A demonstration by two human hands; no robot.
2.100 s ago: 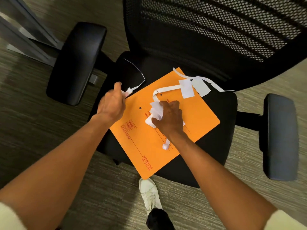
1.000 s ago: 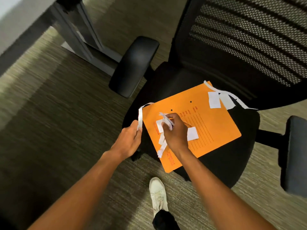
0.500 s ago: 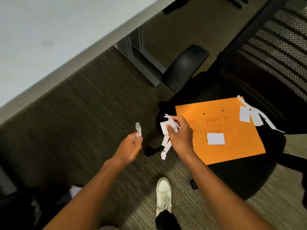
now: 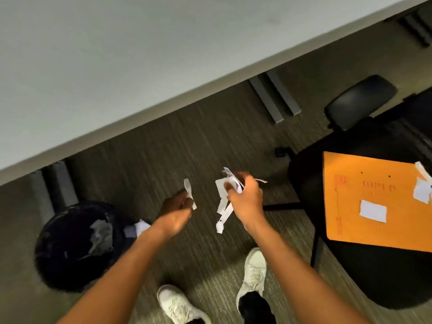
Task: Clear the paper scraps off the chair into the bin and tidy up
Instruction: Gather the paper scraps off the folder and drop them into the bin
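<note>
My left hand [image 4: 177,206] pinches a white paper strip [image 4: 189,192] above the carpet. My right hand [image 4: 245,199] is closed on a bunch of white paper scraps [image 4: 224,202], some dangling below the fist. A black round bin [image 4: 72,244] with a dark liner stands at lower left, left of both hands, with paper inside. The black office chair [image 4: 374,277] is at right. An orange folder [image 4: 364,206] lies on its seat with a white rectangular scrap [image 4: 372,211] and more white scraps [image 4: 422,190] at the right edge.
A grey-white desk [image 4: 117,54] spans the top, its metal legs [image 4: 273,97] reaching the dark carpet. White paper [image 4: 140,226] lies on the floor beside the bin. My white shoes [image 4: 254,274] stand between bin and chair. A chair armrest [image 4: 360,101] is at upper right.
The view has swung left from the chair toward the bin. Both hands have carried their scraps off the folder and out over the carpet. The bin has come into view.
</note>
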